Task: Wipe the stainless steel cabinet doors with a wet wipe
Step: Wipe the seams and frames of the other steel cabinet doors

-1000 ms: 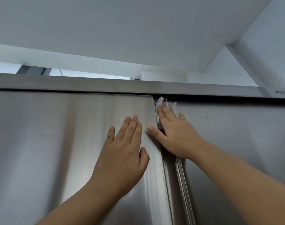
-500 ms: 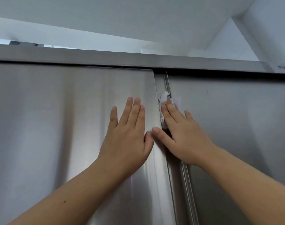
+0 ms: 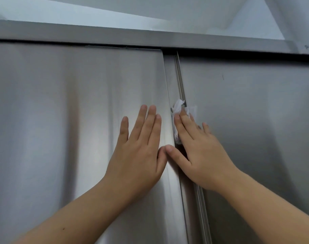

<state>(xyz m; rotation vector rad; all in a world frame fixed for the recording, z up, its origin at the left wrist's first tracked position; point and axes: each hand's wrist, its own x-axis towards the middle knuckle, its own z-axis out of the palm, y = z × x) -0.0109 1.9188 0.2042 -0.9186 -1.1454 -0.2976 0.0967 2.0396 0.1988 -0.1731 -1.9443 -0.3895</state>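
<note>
Two stainless steel cabinet doors fill the view: the left door [image 3: 71, 120] overlaps the right door [image 3: 255, 120] at a vertical seam. My left hand [image 3: 139, 150] lies flat on the left door near its right edge, fingers spread, holding nothing. My right hand [image 3: 197, 152] presses a crumpled white wet wipe [image 3: 178, 108] against the seam and the inner edge of the right door. Only the top and left side of the wipe show beyond my fingers. The two thumbs almost touch.
A steel top rail [image 3: 150, 36] runs across above both doors, with a dark gap under it on the right. White ceiling [image 3: 167, 7] lies above. A small dark mark [image 3: 223, 77] sits on the right door.
My right hand has slid the wipe down the seam, away from the top rail. My left hand stays flat on the left door. The view has tilted down.
</note>
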